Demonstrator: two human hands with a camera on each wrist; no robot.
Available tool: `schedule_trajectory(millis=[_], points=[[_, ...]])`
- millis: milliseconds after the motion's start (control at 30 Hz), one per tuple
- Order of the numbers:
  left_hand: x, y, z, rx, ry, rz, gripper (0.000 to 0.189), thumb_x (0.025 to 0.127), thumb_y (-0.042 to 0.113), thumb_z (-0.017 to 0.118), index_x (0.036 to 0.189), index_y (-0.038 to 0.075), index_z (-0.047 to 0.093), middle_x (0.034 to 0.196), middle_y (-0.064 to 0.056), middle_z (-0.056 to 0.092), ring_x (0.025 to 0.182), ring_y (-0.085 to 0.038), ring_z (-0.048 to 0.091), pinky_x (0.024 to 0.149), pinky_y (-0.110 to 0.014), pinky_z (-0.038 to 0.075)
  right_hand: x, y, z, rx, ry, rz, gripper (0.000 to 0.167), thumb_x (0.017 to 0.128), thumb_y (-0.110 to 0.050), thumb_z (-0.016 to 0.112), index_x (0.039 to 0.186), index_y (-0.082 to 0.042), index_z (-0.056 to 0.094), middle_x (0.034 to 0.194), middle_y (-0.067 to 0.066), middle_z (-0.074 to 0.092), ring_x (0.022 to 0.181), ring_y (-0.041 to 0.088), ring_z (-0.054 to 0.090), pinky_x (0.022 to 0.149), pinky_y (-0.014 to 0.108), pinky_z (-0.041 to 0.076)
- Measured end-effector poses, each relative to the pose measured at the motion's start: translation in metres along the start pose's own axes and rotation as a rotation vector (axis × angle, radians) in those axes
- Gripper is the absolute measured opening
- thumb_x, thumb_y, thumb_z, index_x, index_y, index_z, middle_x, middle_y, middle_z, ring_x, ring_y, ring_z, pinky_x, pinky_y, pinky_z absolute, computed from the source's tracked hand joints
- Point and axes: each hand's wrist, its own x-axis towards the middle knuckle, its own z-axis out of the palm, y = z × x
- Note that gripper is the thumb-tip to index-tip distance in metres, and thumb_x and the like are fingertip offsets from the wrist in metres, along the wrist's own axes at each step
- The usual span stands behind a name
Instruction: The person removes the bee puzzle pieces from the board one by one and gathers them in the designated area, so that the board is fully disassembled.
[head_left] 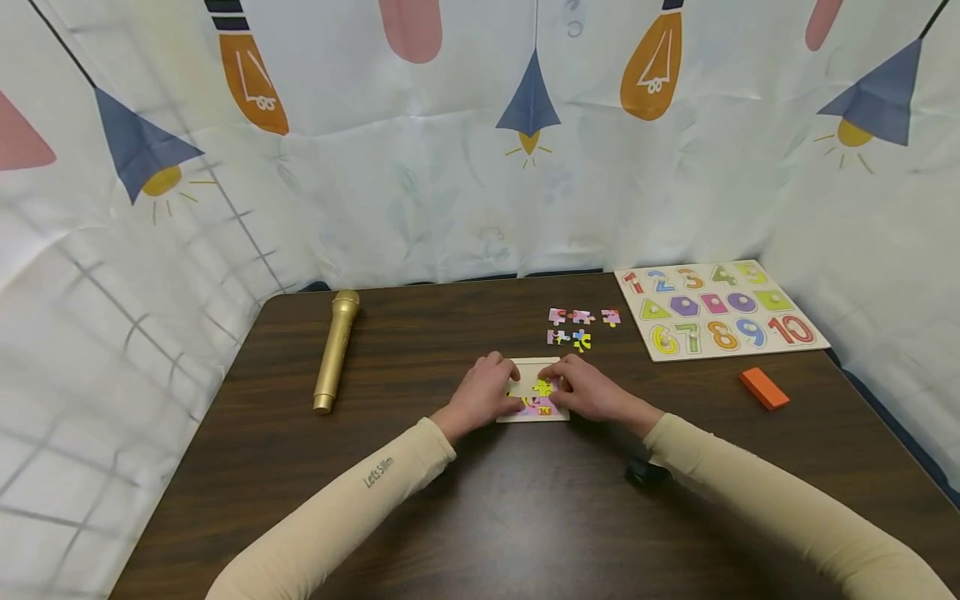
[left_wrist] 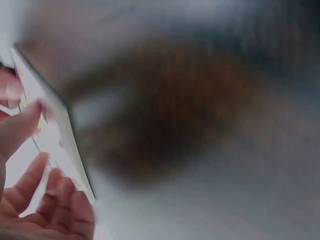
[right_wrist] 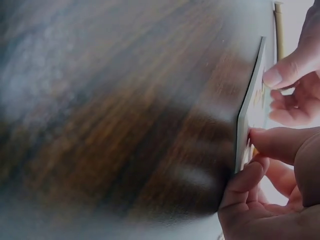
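Observation:
A small wooden puzzle board [head_left: 534, 362] lies on the table between both hands, with pink and yellow jigsaw pieces along its near part and right side. My right hand [head_left: 592, 392] is at the board's right side, thumb and index finger pinching a yellow and pink puzzle piece [head_left: 543, 387]. In the right wrist view, the right thumb [right_wrist: 275, 142] is low over the board. At the left side is my left hand [head_left: 487, 392], its thumb touching the near-left pieces and its other fingers extended at the board. The left wrist view shows the left thumb [left_wrist: 22, 127] against the board face.
Several loose jigsaw pieces [head_left: 581, 317] lie beyond the board, slightly right. A number-and-shape board [head_left: 701, 304] is at the back right, with an orange block [head_left: 764, 388] before it. A gold microphone [head_left: 336, 350] lies left. A dark object [head_left: 647, 472] sits near the right sleeve.

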Motion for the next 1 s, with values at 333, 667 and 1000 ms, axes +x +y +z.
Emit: schedule_trajectory(millis=[333,667,1000], points=[[0.005,0.006,0.018,-0.096,0.018,0.160,0.012,0.083,0.013,0.078,0.090,0.005,0.073,0.082,-0.001,0.059,0.076,-0.012,0.053,0.070,-0.026,0.045,0.000,0.000,0.001,-0.032,0.023,-0.011,0.030,0.090,-0.010,0.068,0.119,-0.002,0.065,0.095,0.005,0.054,0.083,0.017,0.048,0.069,0.029,0.042],[0.007,0.002,0.019,-0.137,0.005,0.174,0.012,0.084,0.014,0.078,0.093,0.007,0.074,0.083,-0.001,0.061,0.078,-0.013,0.056,0.072,-0.027,0.046,0.000,-0.001,0.002,-0.078,0.037,-0.022,0.030,0.091,-0.013,0.068,0.118,-0.002,0.065,0.101,0.007,0.056,0.085,0.016,0.050,0.074,0.031,0.045],[0.008,0.003,0.018,-0.148,-0.004,0.157,0.010,0.083,0.012,0.078,0.090,0.007,0.074,0.082,-0.001,0.063,0.077,-0.011,0.057,0.071,-0.024,0.047,0.000,-0.005,0.000,-0.136,0.093,-0.095,0.025,0.091,-0.007,0.066,0.114,0.001,0.065,0.108,0.012,0.057,0.091,0.020,0.054,0.079,0.036,0.049]])
